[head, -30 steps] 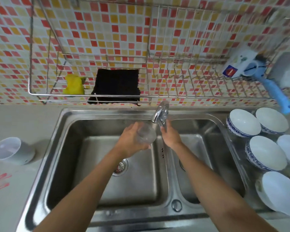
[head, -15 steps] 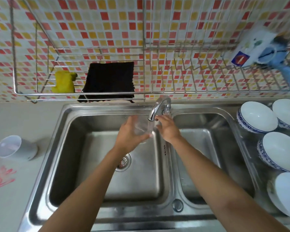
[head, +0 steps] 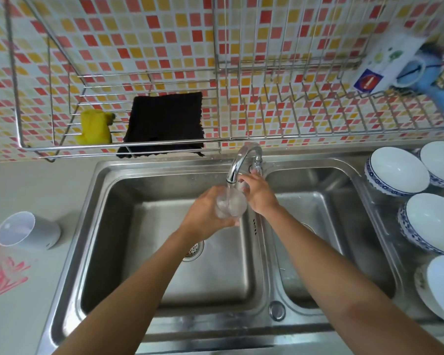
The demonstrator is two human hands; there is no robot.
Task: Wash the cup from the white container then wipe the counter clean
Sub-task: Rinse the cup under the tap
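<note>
Head view shows the left hand [head: 208, 213] wrapped around a clear glass cup [head: 231, 203], tilted beneath the curved chrome faucet [head: 241, 160] so the stream runs inside, while the right hand [head: 258, 192] curls its fingers at the tap's base, seemingly working the valve. Below both lies the stainless double sink [head: 144, 216]; far left, a white cylindrical container [head: 27, 230] lies tipped on the pale grey tabletop [head: 23, 180], near red smears [head: 3, 271].
</note>
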